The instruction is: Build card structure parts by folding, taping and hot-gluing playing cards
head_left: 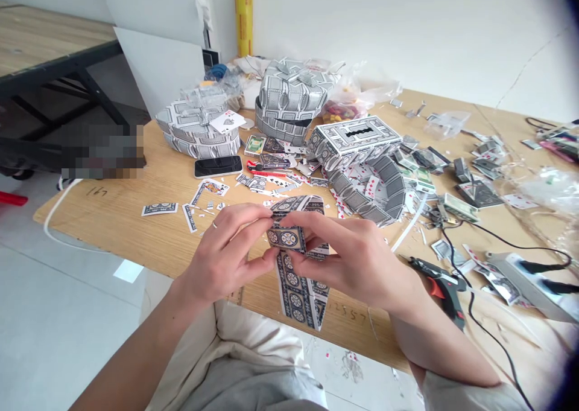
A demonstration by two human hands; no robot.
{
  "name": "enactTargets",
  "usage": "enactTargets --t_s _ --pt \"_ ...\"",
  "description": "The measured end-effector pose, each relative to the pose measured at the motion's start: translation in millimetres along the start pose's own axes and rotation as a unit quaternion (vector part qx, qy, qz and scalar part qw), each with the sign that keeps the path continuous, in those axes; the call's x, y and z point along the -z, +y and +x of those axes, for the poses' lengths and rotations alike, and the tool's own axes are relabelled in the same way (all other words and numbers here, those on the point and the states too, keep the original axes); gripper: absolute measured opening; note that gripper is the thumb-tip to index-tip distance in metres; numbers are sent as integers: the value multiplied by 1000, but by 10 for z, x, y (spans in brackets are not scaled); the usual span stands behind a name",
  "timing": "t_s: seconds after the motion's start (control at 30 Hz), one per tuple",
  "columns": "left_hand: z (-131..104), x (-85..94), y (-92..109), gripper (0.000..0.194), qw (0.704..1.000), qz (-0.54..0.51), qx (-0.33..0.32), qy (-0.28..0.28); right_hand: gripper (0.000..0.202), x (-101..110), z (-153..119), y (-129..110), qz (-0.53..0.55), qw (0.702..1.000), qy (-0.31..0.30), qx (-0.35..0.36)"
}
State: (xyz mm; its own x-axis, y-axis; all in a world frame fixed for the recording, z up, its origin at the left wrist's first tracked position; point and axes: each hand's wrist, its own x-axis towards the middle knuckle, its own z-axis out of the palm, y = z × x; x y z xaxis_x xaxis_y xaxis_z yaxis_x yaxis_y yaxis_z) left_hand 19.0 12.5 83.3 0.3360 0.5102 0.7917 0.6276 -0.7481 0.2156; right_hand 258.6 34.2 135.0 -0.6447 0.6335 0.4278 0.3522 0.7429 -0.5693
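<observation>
Both hands meet over the near edge of the wooden table, around a patterned playing-card piece [296,287] with blue-grey and white designs. My left hand [228,251] pinches the left side of its folded upper part between fingers and thumb. From the right, my right hand [353,257] grips the same upper part, its fingertips close to the left ones. The piece's long lower section hangs down in front of the table edge. Part of its upper section is hidden behind the right fingers.
Behind the hands are a phone [218,166], red-handled cutter [266,171], slotted card box [357,139], oval card ring [393,187] and lidded card baskets [199,127]. Card scraps lie around. A glue gun [441,287] with cable and a power strip [534,284] are at the right.
</observation>
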Motion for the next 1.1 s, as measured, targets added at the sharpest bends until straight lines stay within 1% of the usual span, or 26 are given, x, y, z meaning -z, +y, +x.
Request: enactTargets --t_s 0.07,0.13,0.27,0.33,0.47,0.63,0.77,0.9,1.0,1.1 --pt "6 -4 -16 47 1000 0 -17 3 29 7 9 -3 -1 1000 -3 -1" --pt "11 -4 -19 46 1000 -1 -20 6 28 13 11 -7 -1 1000 -3 -2" --pt "8 2 13 47 1000 -14 18 4 30 23 -3 -15 5 1000 1 -5" --pt "5 -3 30 46 999 -23 27 8 30 24 -8 -16 10 1000 4 -1" --pt "10 -20 33 44 999 -28 14 12 29 28 -4 -17 4 1000 2 9" --pt "20 -24 4 45 1000 -30 0 2 27 44 -8 -23 -7 1000 -21 -13" --pt "9 -27 -17 46 1000 -24 -10 -1 29 36 -24 -7 -11 1000 -15 -6" --pt "0 -38 -45 47 1000 -20 -12 10 29 18 -36 -6 -18 1000 -10 -13" --pt "17 -47 -50 45 1000 -20 -2 9 29 8 -37 -5 -27 999 -3 -18" --pt "62 -60 -19 44 1000 -14 28 -3 32 3 -14 24 -46 999 13 -22"
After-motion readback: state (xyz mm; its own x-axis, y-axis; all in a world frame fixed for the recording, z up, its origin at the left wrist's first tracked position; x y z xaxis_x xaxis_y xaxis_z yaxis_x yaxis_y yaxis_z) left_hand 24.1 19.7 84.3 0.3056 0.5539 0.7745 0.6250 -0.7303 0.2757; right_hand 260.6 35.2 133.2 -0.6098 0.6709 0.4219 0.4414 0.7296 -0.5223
